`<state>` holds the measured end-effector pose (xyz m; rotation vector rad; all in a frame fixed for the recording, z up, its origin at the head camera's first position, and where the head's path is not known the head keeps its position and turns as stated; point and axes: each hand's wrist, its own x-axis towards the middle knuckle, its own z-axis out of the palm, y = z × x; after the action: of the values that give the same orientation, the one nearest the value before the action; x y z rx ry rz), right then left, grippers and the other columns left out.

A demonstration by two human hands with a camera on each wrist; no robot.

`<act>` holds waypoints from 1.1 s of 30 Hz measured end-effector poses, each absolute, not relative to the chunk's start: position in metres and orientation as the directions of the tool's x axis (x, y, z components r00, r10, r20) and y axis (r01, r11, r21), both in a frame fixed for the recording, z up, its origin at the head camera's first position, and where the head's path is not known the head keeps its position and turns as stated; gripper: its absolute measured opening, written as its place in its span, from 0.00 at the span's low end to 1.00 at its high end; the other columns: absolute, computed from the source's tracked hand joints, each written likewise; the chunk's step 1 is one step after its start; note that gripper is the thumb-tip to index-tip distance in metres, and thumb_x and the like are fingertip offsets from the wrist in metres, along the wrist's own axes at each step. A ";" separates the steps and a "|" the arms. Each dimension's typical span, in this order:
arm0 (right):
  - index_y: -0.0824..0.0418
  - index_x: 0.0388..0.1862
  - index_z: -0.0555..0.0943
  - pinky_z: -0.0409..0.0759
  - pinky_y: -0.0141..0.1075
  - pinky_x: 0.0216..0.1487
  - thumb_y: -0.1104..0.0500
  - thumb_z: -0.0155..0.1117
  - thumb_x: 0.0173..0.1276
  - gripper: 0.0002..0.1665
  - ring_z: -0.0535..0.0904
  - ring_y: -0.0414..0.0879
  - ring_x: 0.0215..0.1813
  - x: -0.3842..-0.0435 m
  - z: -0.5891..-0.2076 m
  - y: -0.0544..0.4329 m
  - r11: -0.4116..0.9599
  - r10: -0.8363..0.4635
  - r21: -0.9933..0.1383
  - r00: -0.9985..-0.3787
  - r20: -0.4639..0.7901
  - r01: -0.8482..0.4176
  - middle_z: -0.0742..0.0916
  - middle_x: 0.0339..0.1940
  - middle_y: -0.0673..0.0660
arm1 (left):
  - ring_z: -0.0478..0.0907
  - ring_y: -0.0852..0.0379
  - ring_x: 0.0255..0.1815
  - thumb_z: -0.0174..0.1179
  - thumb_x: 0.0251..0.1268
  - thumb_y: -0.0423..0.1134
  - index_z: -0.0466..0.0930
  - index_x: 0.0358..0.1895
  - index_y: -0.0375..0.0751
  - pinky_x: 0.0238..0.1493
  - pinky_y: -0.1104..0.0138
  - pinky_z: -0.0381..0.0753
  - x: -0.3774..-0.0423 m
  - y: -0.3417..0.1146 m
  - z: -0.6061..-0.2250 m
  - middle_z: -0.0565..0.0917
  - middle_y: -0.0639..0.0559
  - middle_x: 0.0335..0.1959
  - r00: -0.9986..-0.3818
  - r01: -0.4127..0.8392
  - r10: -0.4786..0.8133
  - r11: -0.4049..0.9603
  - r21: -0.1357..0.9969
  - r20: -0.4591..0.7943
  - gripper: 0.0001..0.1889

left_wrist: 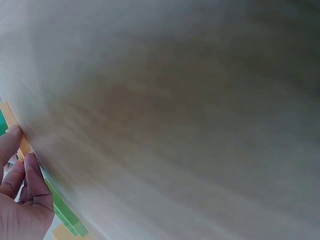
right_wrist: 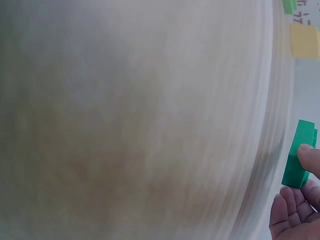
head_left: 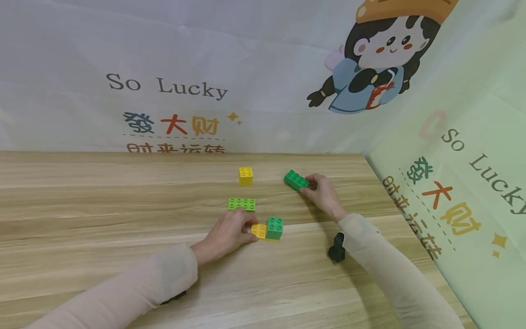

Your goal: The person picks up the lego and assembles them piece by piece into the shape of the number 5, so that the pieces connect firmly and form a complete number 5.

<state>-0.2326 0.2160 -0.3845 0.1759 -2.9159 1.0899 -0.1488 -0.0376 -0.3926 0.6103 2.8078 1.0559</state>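
Note:
My left hand (head_left: 231, 229) pinches the left end of a yellow brick (head_left: 258, 230) between thumb and fingers. On the right part of that brick stands a green square brick (head_left: 275, 227). In the left wrist view the yellow brick (left_wrist: 23, 145) shows edge-on between the fingertips. Further back on the right, my right hand (head_left: 323, 194) grips a long dark green brick (head_left: 296, 180) by its right end. The thumb lies on one side of this green brick (right_wrist: 299, 155) in the right wrist view. A light green long brick (head_left: 241, 204) lies just beyond the left fingers, which overlap its front edge.
A yellow square brick (head_left: 245, 176) stands toward the back of the wooden table (head_left: 102, 205). Near the right forearm is a small black object (head_left: 337, 248). Printed cloth (head_left: 267, 82) hangs along the back and right edges.

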 end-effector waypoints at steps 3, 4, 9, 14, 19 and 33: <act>0.75 0.53 0.74 0.77 0.47 0.49 0.66 0.63 0.63 0.21 0.79 0.59 0.47 -0.230 -0.383 0.215 0.736 -0.101 -0.665 -0.992 0.077 -0.127 0.81 0.46 0.70 | 0.70 0.61 0.28 0.73 0.46 0.34 0.84 0.39 0.38 0.30 0.70 0.71 -0.149 -0.038 -0.393 0.78 0.53 0.31 -0.919 0.333 0.390 0.685 0.648 0.059 0.14; 0.75 0.53 0.74 0.78 0.46 0.48 0.66 0.63 0.63 0.21 0.79 0.59 0.47 -0.228 -0.382 0.214 0.734 -0.104 -0.666 -0.991 0.086 -0.135 0.81 0.46 0.70 | 0.70 0.61 0.28 0.73 0.46 0.34 0.84 0.39 0.38 0.31 0.70 0.71 -0.149 -0.038 -0.393 0.78 0.53 0.31 -0.919 0.333 0.391 0.685 0.648 0.059 0.14; 0.75 0.52 0.75 0.78 0.43 0.46 0.66 0.64 0.62 0.20 0.79 0.57 0.45 -0.222 -0.378 0.211 0.720 -0.114 -0.675 -0.987 0.116 -0.163 0.82 0.44 0.69 | 0.70 0.61 0.28 0.73 0.45 0.35 0.84 0.39 0.38 0.30 0.71 0.72 -0.150 -0.038 -0.393 0.79 0.52 0.30 -0.918 0.341 0.392 0.689 0.640 0.067 0.14; 0.74 0.52 0.75 0.79 0.40 0.44 0.67 0.64 0.62 0.20 0.78 0.54 0.42 -0.207 -0.370 0.206 0.646 -0.154 -0.734 -0.977 0.145 -0.211 0.82 0.42 0.67 | 0.70 0.61 0.28 0.73 0.44 0.34 0.84 0.38 0.38 0.30 0.70 0.72 -0.149 -0.039 -0.393 0.79 0.52 0.30 -0.917 0.344 0.392 0.688 0.639 0.072 0.14; 0.73 0.53 0.76 0.78 0.30 0.41 0.67 0.64 0.62 0.20 0.76 0.47 0.40 -0.186 -0.366 0.200 0.525 -0.203 -0.817 -0.967 0.151 -0.238 0.82 0.41 0.65 | 0.71 0.61 0.28 0.73 0.44 0.34 0.84 0.38 0.37 0.30 0.71 0.72 -0.149 -0.040 -0.393 0.78 0.52 0.30 -0.909 0.363 0.407 0.668 0.649 0.090 0.14; 0.72 0.51 0.78 0.78 0.29 0.40 0.69 0.67 0.58 0.21 0.76 0.39 0.38 -0.143 -0.371 0.188 0.421 -0.267 -0.876 -0.955 0.128 -0.236 0.84 0.37 0.63 | 0.71 0.61 0.28 0.73 0.45 0.34 0.84 0.38 0.36 0.30 0.71 0.73 -0.148 -0.040 -0.393 0.79 0.51 0.30 -0.903 0.385 0.413 0.662 0.643 0.116 0.14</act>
<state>-0.1431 0.1882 -0.3705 0.4732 -2.6739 1.6397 -0.1481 -0.0399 -0.3934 0.6789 2.8273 1.0793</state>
